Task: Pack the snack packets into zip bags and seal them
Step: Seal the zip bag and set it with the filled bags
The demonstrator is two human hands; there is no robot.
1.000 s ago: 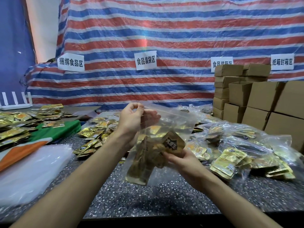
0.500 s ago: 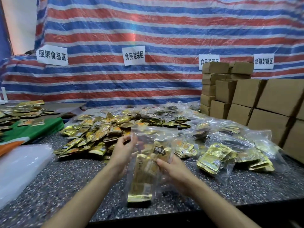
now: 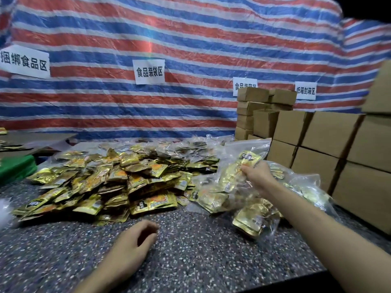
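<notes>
My right hand (image 3: 257, 175) grips a clear zip bag (image 3: 239, 166) filled with gold snack packets and holds it out to the right, above several other filled bags (image 3: 256, 216) on the table. My left hand (image 3: 137, 240) hovers low over the speckled table (image 3: 190, 256) near the front, fingers loosely curled, holding nothing. A big heap of loose gold snack packets (image 3: 110, 182) lies in the middle of the table, just beyond my left hand.
Stacked cardboard boxes (image 3: 330, 149) line the right side and back right. A striped tarp with paper signs (image 3: 149, 71) hangs behind. A green cloth (image 3: 14, 168) lies at the left edge, with a white plastic sheet (image 3: 4, 212) below it.
My left hand let go of the bag and dropped toward the table. My right hand carried the filled bag away to the right, over the packed bags. The view turned right.
</notes>
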